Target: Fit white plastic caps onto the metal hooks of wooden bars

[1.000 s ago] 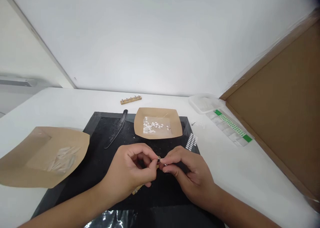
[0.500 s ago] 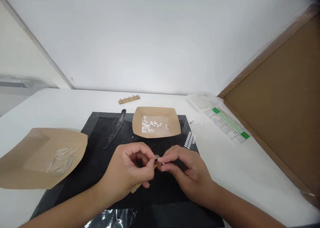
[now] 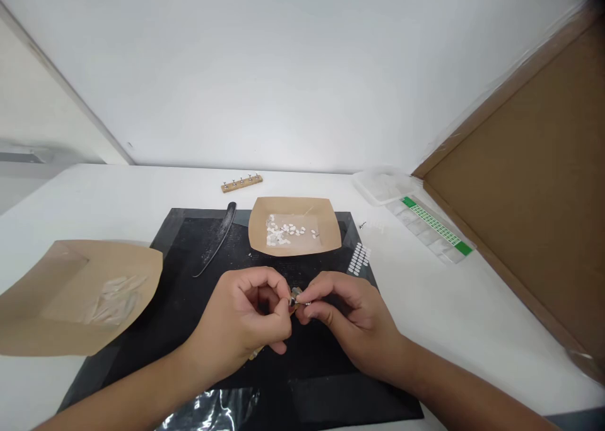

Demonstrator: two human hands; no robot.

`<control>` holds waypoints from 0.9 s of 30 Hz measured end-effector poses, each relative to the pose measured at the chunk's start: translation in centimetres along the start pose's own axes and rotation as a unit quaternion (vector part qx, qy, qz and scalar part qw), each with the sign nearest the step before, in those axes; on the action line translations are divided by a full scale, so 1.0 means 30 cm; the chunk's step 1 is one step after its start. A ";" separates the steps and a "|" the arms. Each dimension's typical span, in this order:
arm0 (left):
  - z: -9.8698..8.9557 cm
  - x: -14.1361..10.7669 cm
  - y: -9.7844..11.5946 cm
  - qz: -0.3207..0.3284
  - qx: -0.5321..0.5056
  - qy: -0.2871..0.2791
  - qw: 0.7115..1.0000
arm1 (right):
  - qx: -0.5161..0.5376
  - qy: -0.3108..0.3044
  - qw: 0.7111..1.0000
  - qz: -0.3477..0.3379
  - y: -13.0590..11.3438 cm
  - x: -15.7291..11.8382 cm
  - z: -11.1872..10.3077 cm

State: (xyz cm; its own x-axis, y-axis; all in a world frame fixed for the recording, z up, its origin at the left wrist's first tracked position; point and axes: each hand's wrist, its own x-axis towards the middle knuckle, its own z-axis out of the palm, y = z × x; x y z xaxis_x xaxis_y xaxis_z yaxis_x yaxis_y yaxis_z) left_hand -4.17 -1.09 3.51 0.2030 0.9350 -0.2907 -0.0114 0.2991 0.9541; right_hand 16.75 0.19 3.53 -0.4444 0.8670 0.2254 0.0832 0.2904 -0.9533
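My left hand (image 3: 250, 321) and my right hand (image 3: 357, 321) meet over the black mat (image 3: 321, 362), fingertips close together. Between them is a small shiny metal piece (image 3: 293, 298), pinched by my left thumb and index finger. My right thumb and fingers close on the other side of it, at a tiny silvery part. Fingers cover much of these pieces, so their shape is unclear. Part of a wooden strip (image 3: 256, 353) shows under my left hand. Just beyond my hands, a brown paper tray (image 3: 331, 229) holds small white pieces.
A black nail file (image 3: 222, 235) lies on the mat. Behind stands a wooden strip with metal pegs (image 3: 242, 183). At left is a larger paper tray (image 3: 28, 317); at right, a white tab sheet (image 3: 359, 259), a green-edged clear pack (image 3: 435, 229) and a cardboard box (image 3: 529, 185).
The view has shifted slightly, so the objects on the table sit a little higher. Both hands keep nearly the same pose, with the right fingertips slightly nearer the left ones.
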 end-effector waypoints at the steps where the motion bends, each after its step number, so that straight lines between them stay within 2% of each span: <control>1: 0.001 -0.001 0.003 -0.004 -0.006 -0.003 1.000 | 0.012 0.000 1.000 0.009 0.001 0.000 0.001; 7: 0.007 -0.001 0.018 -0.023 -0.035 -0.018 0.999 | 0.082 0.005 0.994 0.067 0.002 0.000 0.003; 14: -0.005 -0.009 0.011 0.018 -0.034 -0.034 0.999 | 0.179 -0.005 0.976 0.125 -0.009 0.011 -0.005; 19: -0.017 -0.012 0.009 0.033 -0.019 -0.049 0.998 | 0.220 -0.021 0.966 0.132 -0.012 0.013 -0.012; 27: -0.026 -0.010 0.017 0.028 -0.044 -0.080 0.995 | 0.196 -0.027 0.972 0.127 -0.017 0.012 -0.024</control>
State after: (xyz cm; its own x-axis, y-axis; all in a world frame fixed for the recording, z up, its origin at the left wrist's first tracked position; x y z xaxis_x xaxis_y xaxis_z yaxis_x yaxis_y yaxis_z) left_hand -5.02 -1.08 4.01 0.3530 0.9103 -0.2161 -0.1118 0.2704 0.9562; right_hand 17.18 0.64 4.25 -0.5003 0.8654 -0.0278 -0.1453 -0.1156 -0.9826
